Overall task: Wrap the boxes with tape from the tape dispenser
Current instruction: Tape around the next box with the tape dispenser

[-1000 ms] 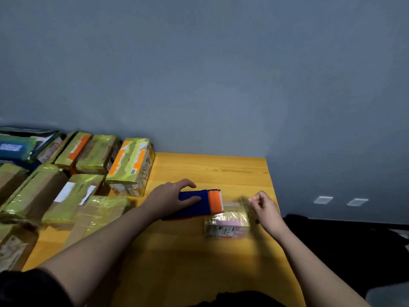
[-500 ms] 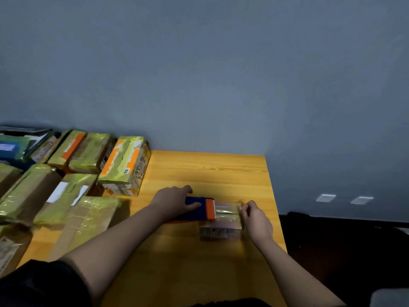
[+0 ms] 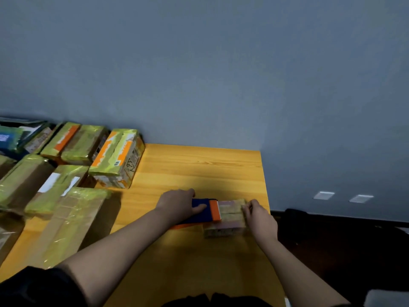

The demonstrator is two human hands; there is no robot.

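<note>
Dispenser slid onto box; left hand grips dispenser, right hand pinches box's right end.

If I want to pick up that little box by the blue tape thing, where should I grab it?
Probably by its two long sides, from above. The small box lies flat on the table. Its left end touches the tape dispenser, which the left hand holds, and the right hand covers its right end, so only the near and far sides stay free.
</note>
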